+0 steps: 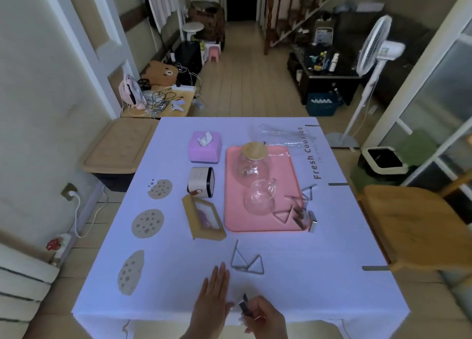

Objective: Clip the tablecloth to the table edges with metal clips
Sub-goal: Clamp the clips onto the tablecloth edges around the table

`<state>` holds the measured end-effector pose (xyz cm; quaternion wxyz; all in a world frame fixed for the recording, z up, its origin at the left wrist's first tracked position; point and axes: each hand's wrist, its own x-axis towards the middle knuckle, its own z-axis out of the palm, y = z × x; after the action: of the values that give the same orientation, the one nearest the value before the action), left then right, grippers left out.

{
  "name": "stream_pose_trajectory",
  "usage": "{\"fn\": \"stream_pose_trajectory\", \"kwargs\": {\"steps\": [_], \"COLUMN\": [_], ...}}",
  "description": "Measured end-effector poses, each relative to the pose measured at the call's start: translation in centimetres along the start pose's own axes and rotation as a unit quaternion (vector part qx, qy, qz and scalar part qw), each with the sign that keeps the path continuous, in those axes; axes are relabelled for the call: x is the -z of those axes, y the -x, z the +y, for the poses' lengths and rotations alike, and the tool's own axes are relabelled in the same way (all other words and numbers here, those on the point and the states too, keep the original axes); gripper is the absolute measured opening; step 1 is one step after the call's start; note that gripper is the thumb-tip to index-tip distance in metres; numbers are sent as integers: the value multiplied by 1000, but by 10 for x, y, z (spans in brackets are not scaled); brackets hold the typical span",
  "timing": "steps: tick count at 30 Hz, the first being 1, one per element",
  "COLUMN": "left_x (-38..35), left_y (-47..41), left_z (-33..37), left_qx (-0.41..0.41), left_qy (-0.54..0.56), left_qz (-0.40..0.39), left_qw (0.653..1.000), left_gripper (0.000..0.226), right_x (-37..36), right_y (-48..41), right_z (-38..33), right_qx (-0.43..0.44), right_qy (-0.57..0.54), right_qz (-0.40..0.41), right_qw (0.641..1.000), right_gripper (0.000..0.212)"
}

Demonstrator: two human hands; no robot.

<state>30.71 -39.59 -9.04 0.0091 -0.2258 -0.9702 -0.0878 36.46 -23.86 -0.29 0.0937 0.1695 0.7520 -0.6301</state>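
Note:
A pale lilac tablecloth point(293, 274) with cookie prints covers the square table. My left hand point(213, 297) lies flat, fingers straight, on the cloth near the front edge. Just right of it my right hand point(263, 318) pinches a metal clip point(245, 306) at the front edge of the table. Two triangular metal clips point(246, 262) lie on the cloth a little beyond my hands. Several more clips point(296, 212) sit on and beside the near right corner of the pink tray point(231, 211).
The tray carries a glass teapot point(252, 167) with a wooden lid and a glass cup point(260, 198). A purple tissue box point(205, 147), a small white box point(200, 182) and a picture frame point(204, 217) stand mid-table. A wooden chair point(413, 223) is at the right.

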Motion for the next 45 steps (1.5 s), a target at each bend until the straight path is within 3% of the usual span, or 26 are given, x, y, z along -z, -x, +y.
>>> {"fn": "stream_pose_trajectory", "kwargs": {"steps": [3, 6, 11, 13, 20, 26, 28, 34, 39, 42, 45], "left_x": [-1, -7, -6, -2, 1, -5, -5, -11, -17, -20, -21], "left_y": [4, 6, 8, 8, 10, 15, 17, 18, 15, 14, 11], "left_z": [0, -1, -1, 0, 1, -6, -9, -16, -16, -17, -19], "left_qx": [-14, -10, -20, -22, -17, -42, -72, -129, -147, -163, -177], "left_qy": [12, 8, 16, 17, -4, -49, -69, -131, -154, -155, -146], "left_qz": [-14, 6, 4, -10, -22, 21, 29, 52, 130, 190, 231], "left_qw": [1000, 1000, 1000, 1000, 1000, 998, 995, 982, 968, 956, 945], "left_gripper": [95, 76, 88, 87, 89, 58, 57, 64, 67, 65, 61], "right_x": [-4, -9, -13, -12, -17, -14, -13, -16, -15, -15, -16], "right_y": [2, 6, 6, 9, 5, -10, -13, -26, -35, -42, -55], "right_z": [10, 16, 27, 31, 35, 47, 53, 65, 90, 102, 111], "right_qx": [7, 53, 84, 94, 124, 217, 248, 368, 446, 514, 593], "right_qy": [-1, 5, 71, 85, 77, 82, 72, 49, 54, 81, 137], "right_qz": [24, 45, 82, 104, 80, 78, 69, 75, 109, 136, 171], "right_qw": [1000, 998, 991, 986, 986, 969, 964, 926, 887, 843, 774], "right_gripper": [51, 40, 33, 40, 42, 44, 41, 20, 13, 9, 8]}}
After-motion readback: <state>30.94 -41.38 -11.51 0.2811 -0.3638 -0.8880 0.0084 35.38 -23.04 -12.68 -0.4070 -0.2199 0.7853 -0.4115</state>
